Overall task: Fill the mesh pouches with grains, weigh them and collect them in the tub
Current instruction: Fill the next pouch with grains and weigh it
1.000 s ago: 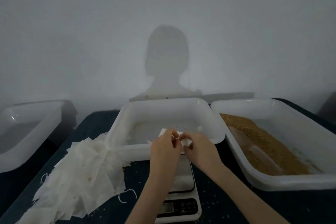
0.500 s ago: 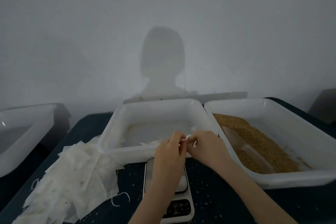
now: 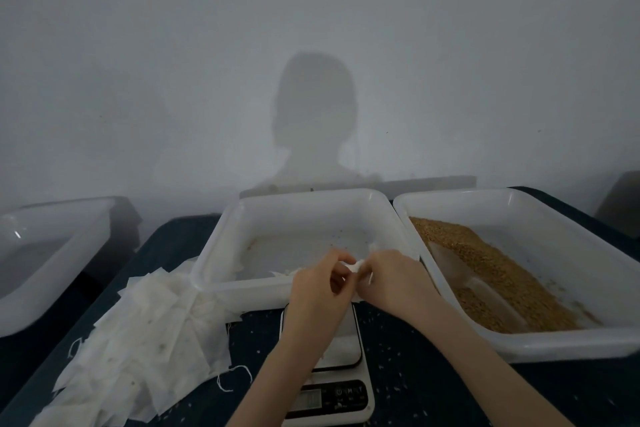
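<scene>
Under your forearms lies the dark table [image 3: 415, 374]; right of your hands sits the tub of grains [image 3: 485, 274], behind them the middle tub [image 3: 304, 215], left of them the stack of pouches [image 3: 138, 333]. Beneath your wrists is the scale [image 3: 346, 388]. Your left hand [image 3: 317, 291] and right hand [image 3: 394, 279] both pinch one pouch [image 3: 354, 266] between fingertips, over the middle tub's near rim.

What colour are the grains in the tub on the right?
Golden brown. The grains lie heaped in the white right-hand tub, seen clearly in the head view.
</scene>
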